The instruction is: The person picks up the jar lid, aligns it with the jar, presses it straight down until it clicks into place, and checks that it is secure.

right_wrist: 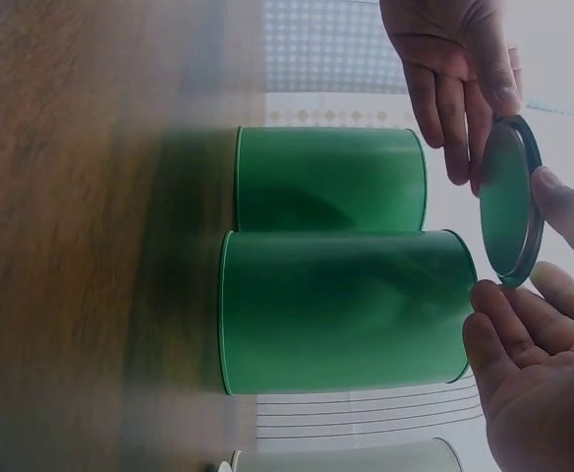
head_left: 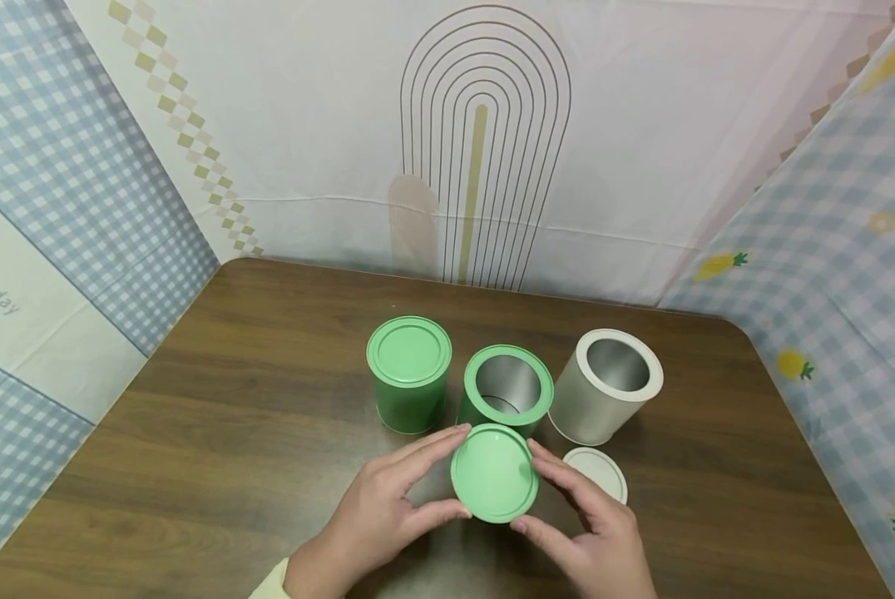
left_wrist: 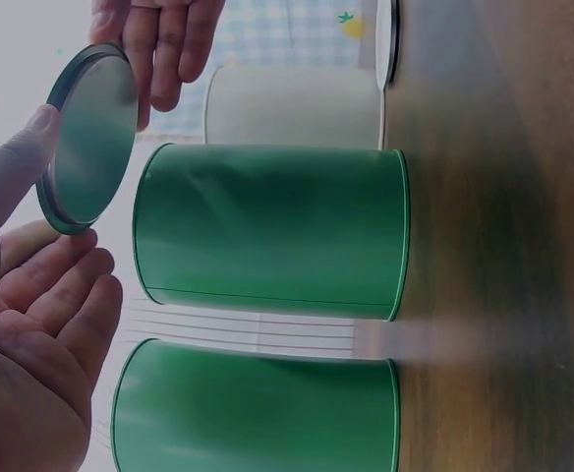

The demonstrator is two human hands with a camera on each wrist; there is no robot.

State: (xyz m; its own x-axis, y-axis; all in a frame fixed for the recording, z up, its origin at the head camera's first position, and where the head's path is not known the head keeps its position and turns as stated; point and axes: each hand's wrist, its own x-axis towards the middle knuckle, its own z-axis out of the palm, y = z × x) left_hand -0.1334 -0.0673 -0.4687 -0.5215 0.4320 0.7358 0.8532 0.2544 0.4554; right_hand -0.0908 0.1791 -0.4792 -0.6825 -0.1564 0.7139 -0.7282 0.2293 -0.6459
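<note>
While the left hand [head_left: 376, 516] and right hand [head_left: 593, 532] pinch the green lid [head_left: 494, 472] by its rim above the tabletop [head_left: 193, 433], keeping it level over the open green tin [head_left: 507, 389] should seat it squarely.

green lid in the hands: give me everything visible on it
The green lid is round and light green, with a raised rim around a flat centre; it looks like painted metal. The wrist views show a duller, greyish underside. It is held level in the air, just in front of the open green can and above its top, touching neither can nor table. The left hand and right hand pinch its edge from opposite sides with fingertips and thumbs.
</note>
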